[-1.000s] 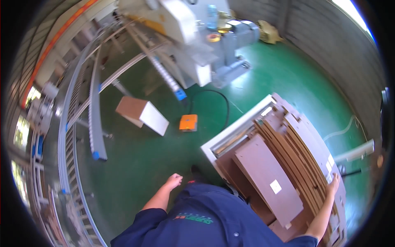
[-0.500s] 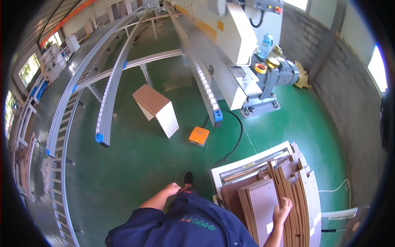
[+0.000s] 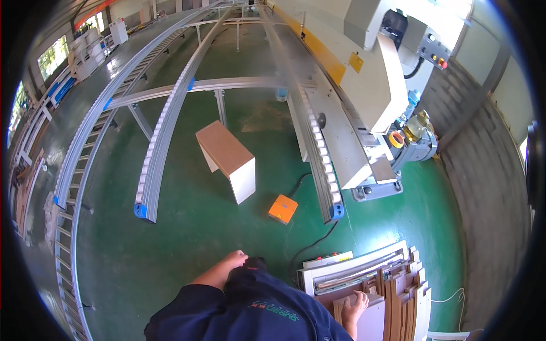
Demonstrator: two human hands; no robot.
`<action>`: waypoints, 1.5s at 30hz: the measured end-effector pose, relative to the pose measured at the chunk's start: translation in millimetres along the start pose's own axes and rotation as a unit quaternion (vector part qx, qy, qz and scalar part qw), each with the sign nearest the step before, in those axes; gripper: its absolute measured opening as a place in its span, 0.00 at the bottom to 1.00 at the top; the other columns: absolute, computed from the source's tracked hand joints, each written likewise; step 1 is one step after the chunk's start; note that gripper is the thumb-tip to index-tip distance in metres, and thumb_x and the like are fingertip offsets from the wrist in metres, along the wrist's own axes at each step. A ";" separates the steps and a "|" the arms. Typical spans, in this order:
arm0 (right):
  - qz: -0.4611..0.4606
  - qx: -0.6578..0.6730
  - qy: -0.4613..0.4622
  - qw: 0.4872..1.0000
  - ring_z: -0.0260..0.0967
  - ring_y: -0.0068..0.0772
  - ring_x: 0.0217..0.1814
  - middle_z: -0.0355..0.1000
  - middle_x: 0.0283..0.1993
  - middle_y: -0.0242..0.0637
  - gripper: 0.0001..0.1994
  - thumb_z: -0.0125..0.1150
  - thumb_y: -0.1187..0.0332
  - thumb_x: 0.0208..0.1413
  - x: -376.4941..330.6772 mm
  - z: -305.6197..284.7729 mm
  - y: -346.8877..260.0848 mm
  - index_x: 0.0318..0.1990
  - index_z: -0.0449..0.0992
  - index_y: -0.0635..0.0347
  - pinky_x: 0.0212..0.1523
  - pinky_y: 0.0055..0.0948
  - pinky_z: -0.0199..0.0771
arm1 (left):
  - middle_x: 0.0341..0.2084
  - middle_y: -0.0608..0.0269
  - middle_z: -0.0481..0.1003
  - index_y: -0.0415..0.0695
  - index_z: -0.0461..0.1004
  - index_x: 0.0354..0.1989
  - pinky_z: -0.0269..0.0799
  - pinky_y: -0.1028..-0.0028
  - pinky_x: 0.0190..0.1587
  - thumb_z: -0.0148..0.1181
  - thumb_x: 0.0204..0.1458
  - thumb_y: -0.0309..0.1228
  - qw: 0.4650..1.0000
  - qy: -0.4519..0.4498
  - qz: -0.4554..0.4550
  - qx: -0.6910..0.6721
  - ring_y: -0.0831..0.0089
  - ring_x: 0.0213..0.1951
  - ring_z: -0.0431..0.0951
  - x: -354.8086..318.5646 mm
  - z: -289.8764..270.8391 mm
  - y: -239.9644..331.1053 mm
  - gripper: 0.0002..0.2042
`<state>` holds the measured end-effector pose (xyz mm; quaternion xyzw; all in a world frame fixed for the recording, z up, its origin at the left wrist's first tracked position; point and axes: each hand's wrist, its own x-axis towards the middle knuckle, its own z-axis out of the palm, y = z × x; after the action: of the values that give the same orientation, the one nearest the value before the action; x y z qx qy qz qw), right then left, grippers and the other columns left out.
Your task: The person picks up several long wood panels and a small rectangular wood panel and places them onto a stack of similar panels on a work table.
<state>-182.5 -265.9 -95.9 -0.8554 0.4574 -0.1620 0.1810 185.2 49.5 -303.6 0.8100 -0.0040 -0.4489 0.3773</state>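
Lots of brown panels (image 3: 373, 319) are stacked at lower right by a white frame (image 3: 369, 257), the right hand (image 3: 355, 307) bent over them. Left hand (image 3: 235, 259) is curled near the dark shirt (image 3: 250, 310); whether anything's gripped can't be told.

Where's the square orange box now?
In the head view, the square orange box lies just right of centre on green floor, between the brown-topped bench and the rightmost blue-tipped roller rail.
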 end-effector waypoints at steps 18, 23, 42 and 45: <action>-0.026 0.024 -0.099 0.994 0.63 0.49 0.52 0.70 0.44 0.41 0.13 0.62 0.69 0.40 7.9 117.9 -49.1 0.38 0.76 0.55 0.56 0.45 0.59 | 0.24 0.59 0.77 0.40 0.74 0.40 0.71 0.68 0.25 0.57 0.51 0.41 0.996 0.018 -0.087 -0.028 0.69 0.22 0.76 46.2 -64.3 -53.5 0.16; -0.023 0.044 -0.091 0.995 0.64 0.50 0.50 0.71 0.41 0.42 0.12 0.62 0.69 0.41 13.4 118.5 -51.8 0.37 0.76 0.56 0.54 0.45 0.60 | 0.25 0.59 0.78 0.40 0.74 0.40 0.72 0.69 0.28 0.56 0.54 0.39 0.995 0.013 -0.070 -0.068 0.71 0.25 0.77 32.9 -68.4 -19.8 0.14; -0.013 0.084 -0.096 0.992 0.65 0.53 0.46 0.71 0.39 0.45 0.10 0.61 0.70 0.41 21.2 133.0 -68.4 0.35 0.76 0.57 0.50 0.46 0.64 | 0.28 0.62 0.79 0.43 0.72 0.44 0.67 0.74 0.22 0.57 0.56 0.41 0.998 0.000 -0.065 -0.003 0.75 0.23 0.74 59.5 -73.7 -44.2 0.16; -0.010 0.093 -0.096 0.991 0.66 0.53 0.46 0.72 0.38 0.45 0.10 0.61 0.70 0.41 20.7 134.3 -66.7 0.35 0.76 0.57 0.50 0.46 0.64 | 0.25 0.59 0.79 0.39 0.76 0.38 0.73 0.69 0.30 0.56 0.52 0.39 0.996 0.023 -0.075 -0.030 0.70 0.26 0.79 49.0 -73.7 -34.8 0.15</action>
<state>-63.8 -227.2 -181.5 -0.8511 0.4123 -0.1227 0.3011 256.7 102.3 -337.4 0.8065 0.0789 -0.4572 0.3664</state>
